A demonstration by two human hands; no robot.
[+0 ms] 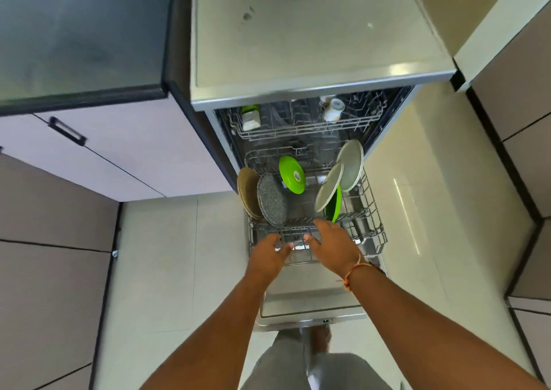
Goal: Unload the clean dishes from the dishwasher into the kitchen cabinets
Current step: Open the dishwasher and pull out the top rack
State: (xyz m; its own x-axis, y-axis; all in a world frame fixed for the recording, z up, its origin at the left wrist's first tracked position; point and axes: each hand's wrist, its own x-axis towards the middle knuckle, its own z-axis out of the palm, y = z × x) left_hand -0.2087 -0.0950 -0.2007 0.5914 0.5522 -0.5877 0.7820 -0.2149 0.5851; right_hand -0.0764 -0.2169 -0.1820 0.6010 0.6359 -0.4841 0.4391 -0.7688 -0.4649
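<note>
A pale grey round plate (329,188) hides most of the bright green plastic bowl (336,209); fingertips of the left hand (268,255) are lost among the grey wire rack (369,234).

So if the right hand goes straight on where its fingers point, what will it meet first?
Probably the wire tines of the lower rack just ahead of the right hand; beyond them, the middle green plate. Depth is unclear, so it may pass above the tines.

The lower rack (366,210) is coated wire; inside it a glossy green plastic plate (292,174) and a matt speckled grey plate (272,200); around the rack, glossy floor tiles (167,255)
</note>
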